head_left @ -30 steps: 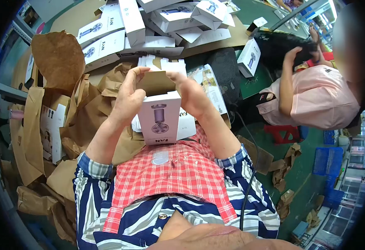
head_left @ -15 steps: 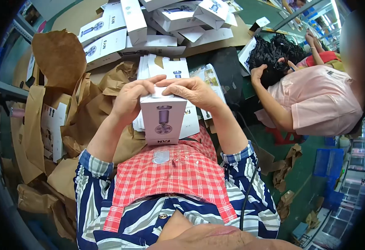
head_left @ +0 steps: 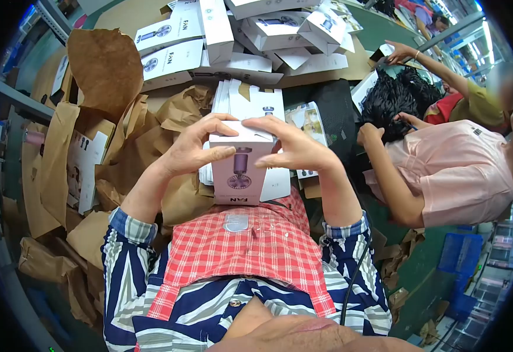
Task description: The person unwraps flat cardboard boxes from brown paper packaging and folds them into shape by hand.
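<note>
The white rectangular cardboard box with a purple fan printed on it stands in front of the person, already in its full shape, and its top appears to be closed. I judge that the folding of this one is nearly finished; the bottom end is hidden, so I cannot tell about it. On the table lies a loose pile of white fan-printed boxes, which have volume already, although some show flaps standing out. Behind the box, the stack of flat white cardboard pieces looks not folded yet.

The box is between both hands. The left hand holds its upper left edge, with the fingers over the top and the thumb across the front face. The right hand has its fingers on the top, while its thumb is spread wide, in front of the right side; whether this thumb touches, I cannot tell.
</note>
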Tool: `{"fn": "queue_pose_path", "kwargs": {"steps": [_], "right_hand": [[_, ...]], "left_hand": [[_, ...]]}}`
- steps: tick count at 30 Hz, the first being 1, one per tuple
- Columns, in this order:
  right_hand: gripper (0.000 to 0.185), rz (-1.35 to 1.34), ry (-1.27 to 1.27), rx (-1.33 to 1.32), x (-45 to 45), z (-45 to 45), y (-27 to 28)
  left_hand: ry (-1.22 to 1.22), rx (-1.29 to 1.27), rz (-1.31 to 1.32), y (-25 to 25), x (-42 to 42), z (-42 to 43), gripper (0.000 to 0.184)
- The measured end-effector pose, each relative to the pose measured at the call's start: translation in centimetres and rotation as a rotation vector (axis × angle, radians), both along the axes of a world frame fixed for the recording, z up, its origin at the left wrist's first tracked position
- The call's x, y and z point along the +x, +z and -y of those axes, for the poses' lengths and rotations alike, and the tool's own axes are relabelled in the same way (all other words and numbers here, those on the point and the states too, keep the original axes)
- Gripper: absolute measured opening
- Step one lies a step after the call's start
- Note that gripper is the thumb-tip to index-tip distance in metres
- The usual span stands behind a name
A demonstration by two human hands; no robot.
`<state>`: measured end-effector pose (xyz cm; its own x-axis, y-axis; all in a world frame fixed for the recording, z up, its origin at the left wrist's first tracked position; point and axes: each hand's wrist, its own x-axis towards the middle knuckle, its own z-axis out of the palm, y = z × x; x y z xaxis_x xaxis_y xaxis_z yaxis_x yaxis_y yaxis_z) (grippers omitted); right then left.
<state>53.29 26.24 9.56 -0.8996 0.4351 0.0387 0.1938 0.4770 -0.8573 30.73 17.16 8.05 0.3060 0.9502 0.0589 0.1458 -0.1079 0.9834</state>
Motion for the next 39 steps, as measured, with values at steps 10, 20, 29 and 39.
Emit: {"fn": "queue_pose_path", "kwargs": {"steps": [10, 20, 29, 39], "right_hand": [[0.033, -1.182, -0.712, -0.923, 7.0, -6.8, -1.2], [0.053, 0.258, -0.811, -0.022, -1.3, -7.4, -11.5], [0.054, -0.166, -0.812, -0.091, -3.1, -6.0, -11.3], [0.043, -0.307, -0.525, -0.073, 1.3, -1.7, 0.4]], "left_hand": [[0.667, 0.398, 0.243, 0.4, -2.5, -1.7, 0.023], [0.611, -0.191, -0.305, -9.5, -1.4, -8.6, 0.060], [0.594, 0.019, -0.283, -6.7, 1.4, -7.1, 0.055], [0.223, -0.137, 0.783, -1.1, 2.9, 3.1, 0.054]]}}
